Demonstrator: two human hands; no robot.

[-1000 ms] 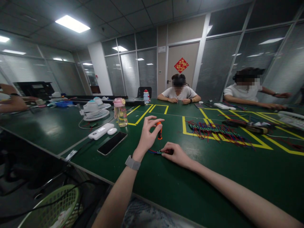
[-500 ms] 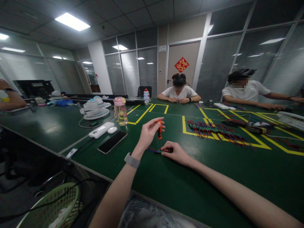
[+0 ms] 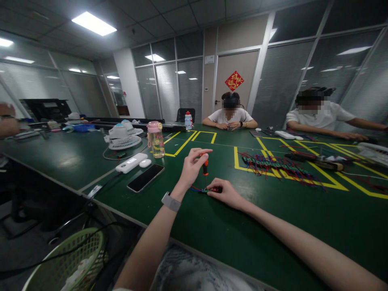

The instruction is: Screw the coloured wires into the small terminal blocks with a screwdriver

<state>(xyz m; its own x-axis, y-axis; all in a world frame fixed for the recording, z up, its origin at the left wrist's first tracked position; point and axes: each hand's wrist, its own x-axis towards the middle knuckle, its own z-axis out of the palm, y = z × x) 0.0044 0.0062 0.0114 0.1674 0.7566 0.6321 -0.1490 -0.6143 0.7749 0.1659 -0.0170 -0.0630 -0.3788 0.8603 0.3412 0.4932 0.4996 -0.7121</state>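
Observation:
My left hand (image 3: 194, 164) is closed around the handle of an orange and black screwdriver (image 3: 205, 167), which stands upright with its thin shaft pointing down. The tip meets a small green terminal board (image 3: 203, 190) lying on the green table (image 3: 194, 224). Red and blue wires (image 3: 195, 188) run out from the board's left side. Pinched at the board's right end are the fingers of my right hand (image 3: 223, 193), resting on the table. Something dark and red shows under those fingers, partly hidden.
Left of my hands lie a phone (image 3: 145, 178), a white power strip (image 3: 131, 163) and a pink-lidded bottle (image 3: 156, 139). A row of wired green boards (image 3: 275, 165) sits inside yellow tape at right. Two people sit across the table; another person's arm shows at far left.
The view has shifted slightly. My left index finger now stretches out further over the screwdriver's top, while the right hand keeps its hold on the board.

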